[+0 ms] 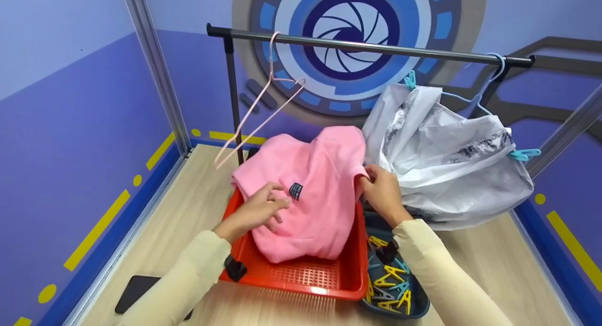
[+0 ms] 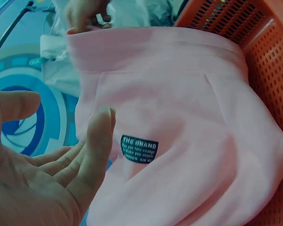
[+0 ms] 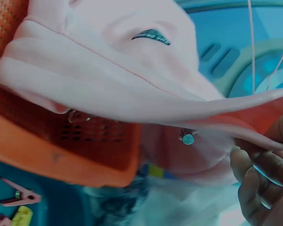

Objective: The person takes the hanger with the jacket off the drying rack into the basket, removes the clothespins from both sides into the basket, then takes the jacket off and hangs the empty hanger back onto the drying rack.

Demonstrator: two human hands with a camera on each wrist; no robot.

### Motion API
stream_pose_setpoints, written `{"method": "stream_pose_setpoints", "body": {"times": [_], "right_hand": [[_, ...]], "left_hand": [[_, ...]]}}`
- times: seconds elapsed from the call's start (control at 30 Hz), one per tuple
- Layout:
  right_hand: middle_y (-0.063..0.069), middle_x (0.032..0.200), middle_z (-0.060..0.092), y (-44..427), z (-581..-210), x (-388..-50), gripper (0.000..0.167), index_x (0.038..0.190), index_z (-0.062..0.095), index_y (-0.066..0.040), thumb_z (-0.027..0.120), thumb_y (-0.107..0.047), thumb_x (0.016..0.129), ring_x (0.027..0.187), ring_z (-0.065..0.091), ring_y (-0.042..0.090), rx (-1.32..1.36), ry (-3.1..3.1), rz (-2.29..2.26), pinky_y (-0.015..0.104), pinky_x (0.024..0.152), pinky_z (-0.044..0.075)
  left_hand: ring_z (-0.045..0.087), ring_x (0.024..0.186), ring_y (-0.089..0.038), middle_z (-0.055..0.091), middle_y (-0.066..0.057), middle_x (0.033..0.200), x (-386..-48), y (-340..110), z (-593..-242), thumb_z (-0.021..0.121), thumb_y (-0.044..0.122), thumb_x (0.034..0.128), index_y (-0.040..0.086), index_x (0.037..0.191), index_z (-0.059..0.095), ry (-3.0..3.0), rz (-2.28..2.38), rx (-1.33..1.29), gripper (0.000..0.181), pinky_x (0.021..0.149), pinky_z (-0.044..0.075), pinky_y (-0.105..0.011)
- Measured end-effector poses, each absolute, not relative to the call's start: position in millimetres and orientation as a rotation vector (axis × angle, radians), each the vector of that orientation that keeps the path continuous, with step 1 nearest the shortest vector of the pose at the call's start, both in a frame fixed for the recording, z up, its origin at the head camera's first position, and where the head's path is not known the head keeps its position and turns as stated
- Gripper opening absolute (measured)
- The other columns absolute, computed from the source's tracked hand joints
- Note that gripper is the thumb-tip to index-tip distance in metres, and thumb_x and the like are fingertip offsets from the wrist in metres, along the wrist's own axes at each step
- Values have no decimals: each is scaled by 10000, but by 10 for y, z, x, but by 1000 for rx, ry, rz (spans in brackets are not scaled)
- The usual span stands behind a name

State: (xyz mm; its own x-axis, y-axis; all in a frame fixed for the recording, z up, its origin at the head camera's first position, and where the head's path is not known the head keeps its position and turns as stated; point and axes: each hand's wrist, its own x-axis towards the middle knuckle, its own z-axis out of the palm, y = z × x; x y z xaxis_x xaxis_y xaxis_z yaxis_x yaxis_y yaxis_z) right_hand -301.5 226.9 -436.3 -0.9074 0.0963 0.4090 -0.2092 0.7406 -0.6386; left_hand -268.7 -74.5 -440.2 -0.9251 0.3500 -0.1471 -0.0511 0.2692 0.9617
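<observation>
A pink sweatshirt (image 1: 310, 175) with a small dark label (image 1: 295, 191) lies bunched over the red basket (image 1: 301, 288). At its right edge, my right hand (image 1: 383, 189) pinches the hem between thumb and fingers; in the right wrist view the hem (image 3: 132, 101) is pulled out toward that hand. My left hand (image 1: 263, 206) is beside the label, its fingers spread and gripping nothing. The left wrist view shows a gap between that hand and much of the cloth (image 2: 179, 122); whether any fingertip touches it, I cannot tell.
A pink hanger (image 1: 254, 114) hangs from the rack's bar (image 1: 357, 46). To the right, white crinkled plastic-like cloth (image 1: 451, 175) hangs on a blue hanger (image 1: 484, 93) with clothespins. A dark bin (image 1: 423, 307) holds several coloured clothespins. A black flat object (image 1: 136, 293) lies at front left.
</observation>
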Motion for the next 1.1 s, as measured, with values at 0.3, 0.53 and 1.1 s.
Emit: {"method": "stream_pose_setpoints", "body": {"times": [0.3,0.53,1.1], "right_hand": [[104,782,756,2038,-4109,-2990,86,898,740,-56,726,-131,860,736,709,280,181,-2559,852,462,700,530],[98,727,720,1850,-3987,-2980,39,846,719,-58,720,-97,845,679,673,277,268,-2516,805,419,631,507],[153,704,672,1939,-3987,-3059,85,872,734,-22,658,-59,878,648,606,305,171,-2277,909,385,638,432]], "left_hand": [[480,1396,-347,424,-175,1572,-2717,-153,-4325,677,464,954,105,1587,297,2495,1569,567,821,1153,405,-489],[381,1477,-353,377,-155,1604,-2752,307,-4289,614,317,991,53,1573,319,2737,1599,475,704,1222,300,-537],[495,1341,-411,492,-226,1454,-2818,312,-4798,644,-71,712,-15,1476,407,2926,1453,448,802,1122,413,-548]]}}
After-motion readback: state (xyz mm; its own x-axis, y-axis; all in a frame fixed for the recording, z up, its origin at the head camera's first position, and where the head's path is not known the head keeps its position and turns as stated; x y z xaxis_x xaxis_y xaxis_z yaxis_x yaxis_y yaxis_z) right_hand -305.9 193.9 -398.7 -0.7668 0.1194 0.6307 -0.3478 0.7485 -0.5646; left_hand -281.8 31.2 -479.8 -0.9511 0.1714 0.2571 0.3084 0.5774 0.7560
